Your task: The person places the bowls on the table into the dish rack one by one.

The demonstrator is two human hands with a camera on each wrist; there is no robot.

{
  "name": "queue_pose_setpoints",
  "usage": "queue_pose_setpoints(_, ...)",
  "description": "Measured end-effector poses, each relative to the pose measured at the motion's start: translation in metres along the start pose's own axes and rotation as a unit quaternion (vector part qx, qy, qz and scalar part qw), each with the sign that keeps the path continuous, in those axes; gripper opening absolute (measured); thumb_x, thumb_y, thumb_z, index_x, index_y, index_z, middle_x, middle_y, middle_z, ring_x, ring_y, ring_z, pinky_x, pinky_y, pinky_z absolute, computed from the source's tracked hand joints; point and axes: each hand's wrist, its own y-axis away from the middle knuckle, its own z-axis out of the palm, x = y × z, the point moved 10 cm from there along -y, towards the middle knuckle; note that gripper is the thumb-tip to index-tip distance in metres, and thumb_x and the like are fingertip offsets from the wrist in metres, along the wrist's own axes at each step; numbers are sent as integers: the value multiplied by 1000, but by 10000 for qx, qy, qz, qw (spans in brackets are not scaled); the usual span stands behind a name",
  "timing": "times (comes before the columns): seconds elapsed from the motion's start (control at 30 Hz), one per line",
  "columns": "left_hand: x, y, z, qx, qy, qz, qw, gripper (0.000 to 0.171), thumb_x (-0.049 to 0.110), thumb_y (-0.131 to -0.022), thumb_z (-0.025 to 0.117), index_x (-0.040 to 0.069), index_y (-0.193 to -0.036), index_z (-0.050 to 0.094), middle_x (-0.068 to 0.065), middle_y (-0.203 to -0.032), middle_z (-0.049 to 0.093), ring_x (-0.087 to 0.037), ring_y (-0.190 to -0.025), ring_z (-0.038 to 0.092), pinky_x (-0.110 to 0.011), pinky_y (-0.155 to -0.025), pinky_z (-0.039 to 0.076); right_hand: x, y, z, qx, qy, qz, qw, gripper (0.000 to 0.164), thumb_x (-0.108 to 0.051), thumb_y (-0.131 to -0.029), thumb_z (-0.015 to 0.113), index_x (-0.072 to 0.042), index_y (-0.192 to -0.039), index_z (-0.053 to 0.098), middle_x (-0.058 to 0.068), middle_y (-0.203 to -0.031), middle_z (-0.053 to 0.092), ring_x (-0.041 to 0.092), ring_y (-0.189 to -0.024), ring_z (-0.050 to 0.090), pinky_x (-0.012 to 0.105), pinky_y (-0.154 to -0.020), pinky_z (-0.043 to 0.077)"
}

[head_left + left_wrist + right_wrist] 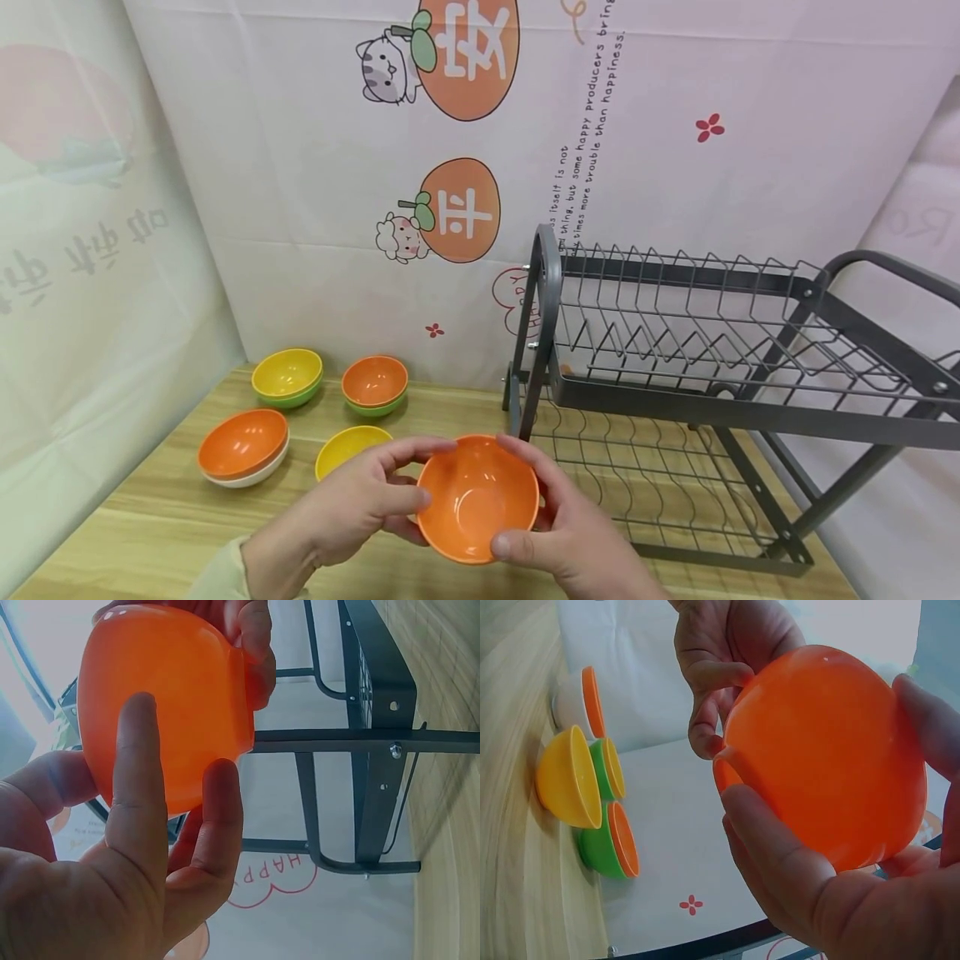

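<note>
An orange bowl (478, 504) is held up off the table between both hands, its hollow facing the head camera. My left hand (356, 496) holds its left side, thumb near the rim; in the left wrist view the index finger (139, 765) lies along the outer wall. On the opposite side my right hand (573, 529) grips the bowl, with the thumb (517, 546) over the near rim and fingers round the outside. Seen from the right wrist, the bowl's foot ring (727, 771) points left. Behind the left hand a yellow bowl (348, 447) sits on the table, partly hidden.
At the right stands a dark two-tier wire dish rack (637, 400). Back left are stacked bowls: yellow (288, 372) in green, orange (375, 381) in green, and orange (243, 444) in white. A printed cloth (315, 167) hangs behind the wooden table (142, 533).
</note>
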Motion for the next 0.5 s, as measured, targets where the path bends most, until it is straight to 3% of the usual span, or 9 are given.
queue_pose_setpoints(0.33,-4,-8,6,94,-40,11,9999,58,-3,-88,62,-2,-144,47,-18,-140,44,-34,-100,64,-51,-79,58,-3,2,-11,108,48,70,9999,75,-10,-89,77,-24,-152,38,17,-143,46,36,-117,53,42,-94,53)
queue_pose_setpoints(0.5,-4,-12,9,38,-444,241,9987,54,5,-95,62,4,-147,46,-19,-139,45,-35,-104,63,-49,-79,59,-3,6,-22,90,283,123,9995,77,-10,-86,79,-23,-151,39,18,-143,45,37,-116,54,44,-92,54)
